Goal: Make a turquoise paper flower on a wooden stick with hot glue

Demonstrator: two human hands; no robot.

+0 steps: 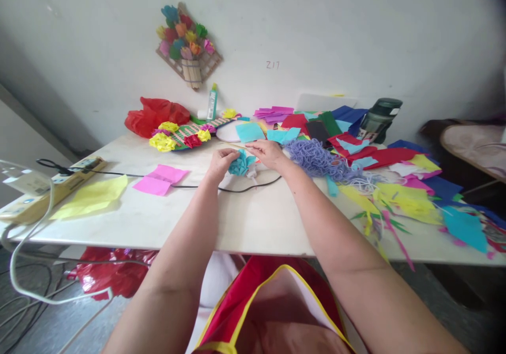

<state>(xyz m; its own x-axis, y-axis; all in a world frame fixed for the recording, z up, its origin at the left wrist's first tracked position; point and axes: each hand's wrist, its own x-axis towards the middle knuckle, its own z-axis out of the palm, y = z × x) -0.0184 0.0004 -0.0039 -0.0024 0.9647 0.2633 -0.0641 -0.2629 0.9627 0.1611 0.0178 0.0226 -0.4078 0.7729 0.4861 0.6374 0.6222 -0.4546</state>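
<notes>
My left hand (222, 165) pinches a teal paper flower (238, 165) by its left edge, just above the table. Reaching in from the other side, my right hand (269, 154) has its fingers bent together at the flower's upper right. What those fingers grip is hidden. Below them shows a small whitish piece (252, 173), too blurred to name. A thin pale stick-like strip (236, 145) lies just behind the flower. Close to my right hand are light blue paper pieces (250, 132) and a heap of purple yarn (316, 159).
A black cable (245, 190) crosses the table from the power strip (75, 177). Pink paper (160, 180) and yellow paper (97, 198) lie left. Behind stand a decorated board (187, 132), a glue tube (212, 102) and a red bag (156, 116). A dark bottle (379, 120) leans right among paper scraps.
</notes>
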